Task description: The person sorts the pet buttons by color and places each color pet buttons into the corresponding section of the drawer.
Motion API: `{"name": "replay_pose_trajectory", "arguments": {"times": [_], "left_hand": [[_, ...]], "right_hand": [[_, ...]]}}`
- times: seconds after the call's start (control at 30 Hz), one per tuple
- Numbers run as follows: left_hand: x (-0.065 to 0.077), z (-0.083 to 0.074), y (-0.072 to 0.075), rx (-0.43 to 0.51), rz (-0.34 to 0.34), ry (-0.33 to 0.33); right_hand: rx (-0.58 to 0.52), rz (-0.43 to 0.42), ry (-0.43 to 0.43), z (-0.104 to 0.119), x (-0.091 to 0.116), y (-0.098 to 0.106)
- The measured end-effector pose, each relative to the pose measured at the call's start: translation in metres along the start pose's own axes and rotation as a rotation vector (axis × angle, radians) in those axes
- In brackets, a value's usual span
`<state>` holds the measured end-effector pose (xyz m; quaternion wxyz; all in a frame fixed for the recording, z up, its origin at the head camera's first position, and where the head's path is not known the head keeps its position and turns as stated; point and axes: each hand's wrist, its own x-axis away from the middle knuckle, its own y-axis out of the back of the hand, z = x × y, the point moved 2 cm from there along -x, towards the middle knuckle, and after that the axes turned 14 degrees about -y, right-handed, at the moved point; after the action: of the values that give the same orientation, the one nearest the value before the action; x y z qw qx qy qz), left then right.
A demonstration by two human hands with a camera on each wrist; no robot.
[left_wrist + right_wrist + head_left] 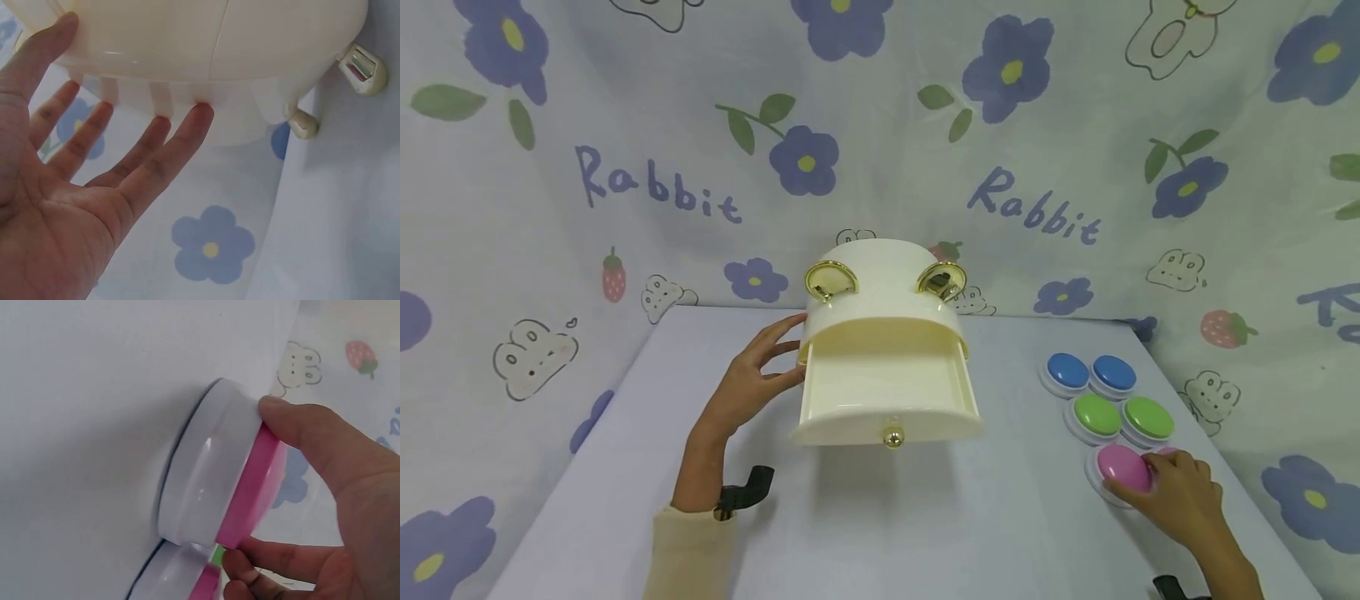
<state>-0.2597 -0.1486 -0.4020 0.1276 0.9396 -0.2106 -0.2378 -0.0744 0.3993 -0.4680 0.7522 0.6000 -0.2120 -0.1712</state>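
Observation:
In the head view a cream storage box with gold-rimmed round ears stands at the middle back of the table. Its drawer is pulled out, with a small gold knob on the front. My left hand is at the box's left side; in the left wrist view its straight, spread fingers touch the cream shell. My right hand pinches a round pink push button with a white base between thumb and fingers. The right wrist view shows the pinched button from the side, its base at the tabletop.
A second pink button sits beside the pinched one, mostly behind my right hand in the head view. Behind them are two green buttons and two blue buttons. A patterned curtain hangs behind the white table.

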Motion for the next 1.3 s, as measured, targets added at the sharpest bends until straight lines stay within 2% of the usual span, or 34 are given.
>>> {"name": "replay_pose_trajectory", "arguments": {"times": [0.17, 0.33, 0.47, 0.6, 0.87, 1.3], "left_hand": [[0.001, 0.014, 0.002, -0.006, -0.01, 0.002], [0.002, 0.014, 0.002, -0.008, -0.009, -0.006], [0.002, 0.013, 0.001, -0.004, -0.007, -0.006], [0.001, 0.013, 0.0, -0.008, -0.007, -0.005], [0.002, 0.015, 0.001, -0.018, -0.016, -0.008], [0.003, 0.013, 0.001, -0.017, -0.013, -0.003]], "right_hand": [[-0.015, -0.032, -0.009, 0.0, 0.003, 0.002], [-0.017, -0.058, -0.027, 0.004, 0.009, 0.008], [-0.031, -0.056, -0.015, 0.01, 0.012, 0.021], [-0.078, -0.096, 0.02, 0.02, 0.015, 0.039], [-0.148, -0.209, 0.142, 0.042, 0.022, 0.066], [-0.217, -0.198, 0.198, 0.059, 0.025, 0.096]]}}
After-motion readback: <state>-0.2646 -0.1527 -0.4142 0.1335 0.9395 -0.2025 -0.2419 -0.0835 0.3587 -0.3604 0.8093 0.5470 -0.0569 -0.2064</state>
